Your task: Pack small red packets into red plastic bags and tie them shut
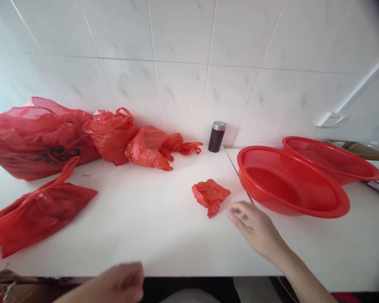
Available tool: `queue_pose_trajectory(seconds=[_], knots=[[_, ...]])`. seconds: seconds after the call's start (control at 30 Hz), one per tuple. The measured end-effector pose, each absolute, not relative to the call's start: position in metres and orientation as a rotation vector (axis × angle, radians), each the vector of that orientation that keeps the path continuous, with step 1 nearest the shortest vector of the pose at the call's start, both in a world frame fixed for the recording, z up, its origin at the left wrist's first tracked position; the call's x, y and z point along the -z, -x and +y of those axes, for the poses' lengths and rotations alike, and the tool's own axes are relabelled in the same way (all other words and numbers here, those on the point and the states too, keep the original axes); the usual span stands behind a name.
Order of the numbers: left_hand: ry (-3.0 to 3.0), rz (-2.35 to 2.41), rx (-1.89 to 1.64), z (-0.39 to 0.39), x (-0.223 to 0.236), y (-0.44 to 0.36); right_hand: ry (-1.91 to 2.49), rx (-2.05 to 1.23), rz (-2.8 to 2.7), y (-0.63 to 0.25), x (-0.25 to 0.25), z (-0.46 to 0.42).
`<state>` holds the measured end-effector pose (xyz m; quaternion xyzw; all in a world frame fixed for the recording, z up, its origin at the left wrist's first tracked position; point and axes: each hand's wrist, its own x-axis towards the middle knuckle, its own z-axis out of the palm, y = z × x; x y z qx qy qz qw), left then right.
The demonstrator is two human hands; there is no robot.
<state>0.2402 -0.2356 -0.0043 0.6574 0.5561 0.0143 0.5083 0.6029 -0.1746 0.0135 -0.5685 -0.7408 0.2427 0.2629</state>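
My right hand (255, 227) reaches over the white counter (151, 235) with its fingers stretched out and slightly blurred; it holds nothing. Its fingertips are just right of a small crumpled red plastic bag (210, 195) and do not touch it. My left hand (121, 283) hovers at the counter's front edge, at the bottom of the view, with fingers curled in and nothing visible in them. A red mesh basket (292, 181) stands tilted right behind the right hand.
A second red basket (333, 159) lies behind the first. Several red plastic bags lie along the tiled wall: a large one (34, 139), two smaller ones (112, 132) (154, 147), and a flat one (34, 212) at front left. A dark cylindrical jar (217, 136) stands by the wall.
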Motion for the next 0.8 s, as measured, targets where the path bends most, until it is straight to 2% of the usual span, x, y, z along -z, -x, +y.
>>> queue_pose_trajectory(seconds=[0.03, 0.1, 0.2, 0.4, 0.6, 0.8], knots=[[-1.601, 1.337, -0.073, -0.224, -0.005, -0.242, 1.532, -0.426, -2.058, -0.598, -0.010, -0.161], [-1.667, 1.360, -0.265, -0.195, -0.020, -0.255, 1.528, -0.242, -2.145, -0.585, 0.003, -0.134], [-1.646, 1.461, -0.638, -0.150, -0.021, -0.291, 1.531, -0.398, -2.213, -0.559, 0.031, -0.100], [-1.719, 1.511, -0.858, -0.078, 0.027, -0.351, 1.324, -0.608, -2.167, -0.506, 0.063, -0.049], [-1.830, 1.479, -1.002, -0.008, 0.050, -0.338, 1.190, -0.843, -1.769, -0.523, 0.065, 0.000], [-1.587, 1.475, -1.219, 0.020, 0.065, -0.310, 1.267, -0.865, -1.250, -0.550, 0.067, 0.013]])
